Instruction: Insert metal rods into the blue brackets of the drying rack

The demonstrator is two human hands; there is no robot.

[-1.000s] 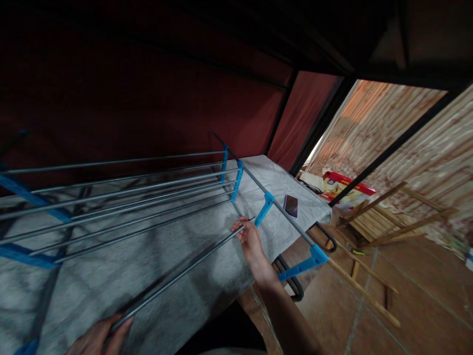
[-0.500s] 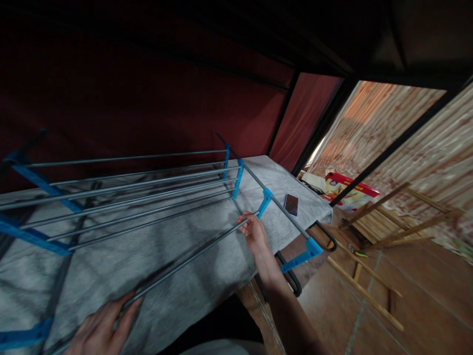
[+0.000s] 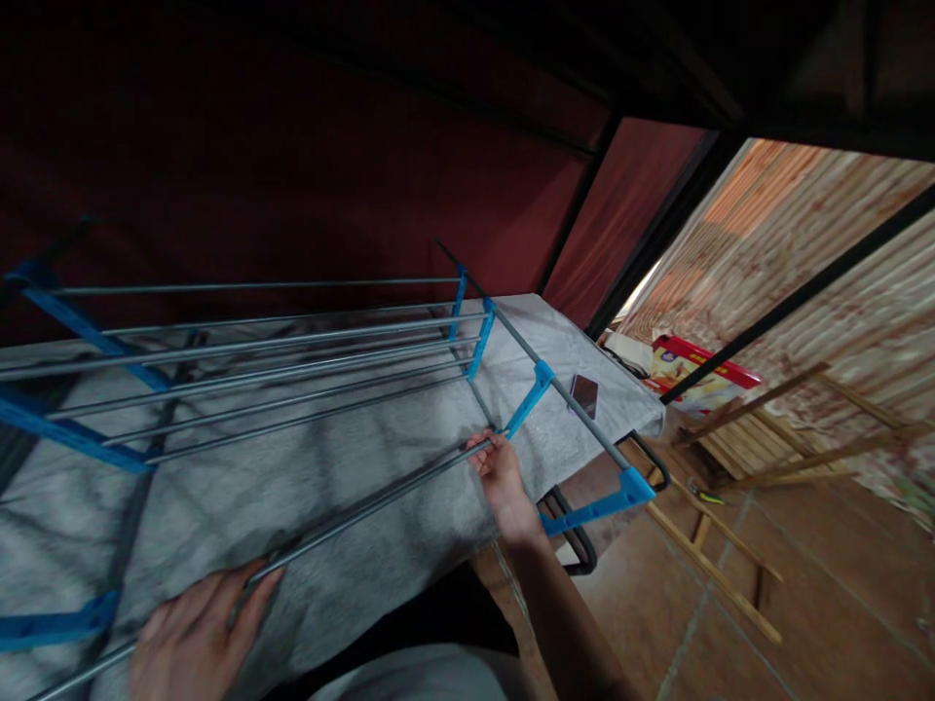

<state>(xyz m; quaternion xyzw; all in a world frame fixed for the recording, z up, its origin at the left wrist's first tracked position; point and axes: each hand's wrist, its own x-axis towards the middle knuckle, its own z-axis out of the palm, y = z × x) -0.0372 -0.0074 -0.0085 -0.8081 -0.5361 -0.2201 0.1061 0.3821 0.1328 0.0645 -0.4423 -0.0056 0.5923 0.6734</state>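
A long grey metal rod (image 3: 380, 508) runs slantwise in front of me, gripped by both hands. My left hand (image 3: 201, 628) is closed around its nearer part at lower left. With the fingers of my right hand (image 3: 497, 472) I pinch the rod close to its far end, beside a blue plastic bracket (image 3: 531, 397). Whether the rod's tip sits inside that bracket is hidden by my fingers. The bracket belongs to a rack (image 3: 307, 341) of grey tubes and blue brackets, where several rods span from side to side. Another blue bracket (image 3: 603, 504) juts out at the near right corner.
The rack lies on a grey cloth-covered surface (image 3: 430, 526) against a dark red wall panel. A phone (image 3: 584, 394) rests behind the right side tube. Beyond are a red and yellow box (image 3: 701, 375), a wooden frame (image 3: 766, 438) and pliers (image 3: 707, 496) on the tiled floor.
The view has shifted slightly. My right hand has brought the rod's far end a little lower along the blue bracket. Both hands keep their hold on the rod.
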